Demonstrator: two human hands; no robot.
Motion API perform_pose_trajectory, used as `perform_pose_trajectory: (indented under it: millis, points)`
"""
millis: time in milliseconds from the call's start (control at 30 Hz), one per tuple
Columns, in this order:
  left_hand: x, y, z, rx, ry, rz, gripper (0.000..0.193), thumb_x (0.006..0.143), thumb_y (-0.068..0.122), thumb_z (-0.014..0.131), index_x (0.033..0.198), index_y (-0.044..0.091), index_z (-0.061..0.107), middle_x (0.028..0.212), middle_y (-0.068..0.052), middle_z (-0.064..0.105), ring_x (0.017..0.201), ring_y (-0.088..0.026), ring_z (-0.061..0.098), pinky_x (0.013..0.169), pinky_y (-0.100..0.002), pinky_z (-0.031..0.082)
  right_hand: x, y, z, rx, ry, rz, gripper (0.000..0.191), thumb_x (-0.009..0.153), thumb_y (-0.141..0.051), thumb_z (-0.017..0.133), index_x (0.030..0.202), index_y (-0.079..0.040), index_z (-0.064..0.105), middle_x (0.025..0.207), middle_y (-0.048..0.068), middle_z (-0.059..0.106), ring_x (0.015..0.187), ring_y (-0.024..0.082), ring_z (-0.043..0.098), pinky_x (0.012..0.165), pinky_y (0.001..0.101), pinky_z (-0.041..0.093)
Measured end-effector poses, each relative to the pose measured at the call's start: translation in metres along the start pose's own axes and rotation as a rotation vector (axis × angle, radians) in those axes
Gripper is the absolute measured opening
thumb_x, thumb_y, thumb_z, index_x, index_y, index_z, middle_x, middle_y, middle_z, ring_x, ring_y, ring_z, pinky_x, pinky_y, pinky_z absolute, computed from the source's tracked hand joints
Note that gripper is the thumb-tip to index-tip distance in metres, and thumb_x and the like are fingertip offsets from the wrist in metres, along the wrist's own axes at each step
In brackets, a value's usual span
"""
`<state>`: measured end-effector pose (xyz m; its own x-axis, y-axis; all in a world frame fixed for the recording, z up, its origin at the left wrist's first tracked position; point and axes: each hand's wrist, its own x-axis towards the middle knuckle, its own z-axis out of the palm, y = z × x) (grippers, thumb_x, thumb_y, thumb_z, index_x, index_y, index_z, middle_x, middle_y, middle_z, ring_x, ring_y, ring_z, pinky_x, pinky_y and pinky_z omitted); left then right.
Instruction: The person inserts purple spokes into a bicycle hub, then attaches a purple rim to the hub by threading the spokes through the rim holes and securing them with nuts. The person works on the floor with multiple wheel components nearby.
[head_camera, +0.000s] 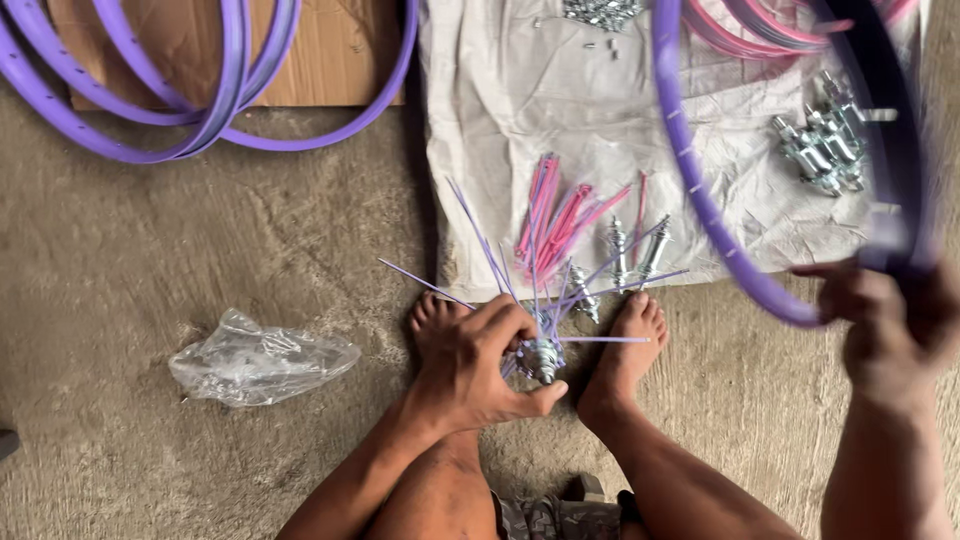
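Observation:
My left hand (478, 362) grips a small metal wheel hub (543, 359) between my bare feet, with several thin purple spokes (520, 282) fanning up and outward from it. My right hand (886, 318) holds a purple wheel rim (692, 180) by its lower edge at the right; the rim is raised, close to the camera and blurred. Loose pink and purple spokes (560, 215) lie on the pale sheet just beyond my toes.
A pale sheet (520, 90) on the concrete floor carries metal hubs (826, 148), small nipples (600, 12) and pink rims (740, 30). More purple rims (215, 110) lie over cardboard (330, 50) at upper left. A crumpled clear plastic bag (255, 360) lies left of my foot.

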<state>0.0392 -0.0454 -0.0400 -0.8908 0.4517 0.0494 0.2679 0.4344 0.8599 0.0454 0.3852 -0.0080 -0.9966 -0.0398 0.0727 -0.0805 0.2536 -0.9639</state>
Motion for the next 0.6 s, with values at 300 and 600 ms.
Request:
perform_pose_trajectory:
  millis: [300, 600]
  points:
    - [0.02, 0.021, -0.021, -0.14, -0.011, -0.046, 0.047, 0.075, 0.051, 0.077, 0.088, 0.01, 0.058, 0.079, 0.0, 0.053, 0.061, -0.012, 0.057, 0.054, -0.033, 0.048, -0.022, 0.073, -0.031, 0.334, 0.394, 0.408, 0.032, 0.109, -0.028, 0.06, 0.082, -0.016, 0.047, 0.061, -0.002, 0.039, 0.05, 0.013, 0.042, 0.074, 0.0407, 0.056]
    - [0.044, 0.035, -0.018, -0.138, -0.142, -0.085, 0.049, 0.072, 0.04, 0.085, 0.094, 0.005, 0.059, 0.086, -0.005, 0.056, 0.07, -0.016, 0.06, 0.064, -0.032, 0.054, -0.061, 0.166, 0.083, 0.952, 0.203, 0.806, 0.031, 0.105, -0.029, 0.061, 0.082, -0.015, 0.045, 0.057, -0.006, 0.035, 0.045, 0.007, 0.031, 0.048, 0.0222, 0.039]
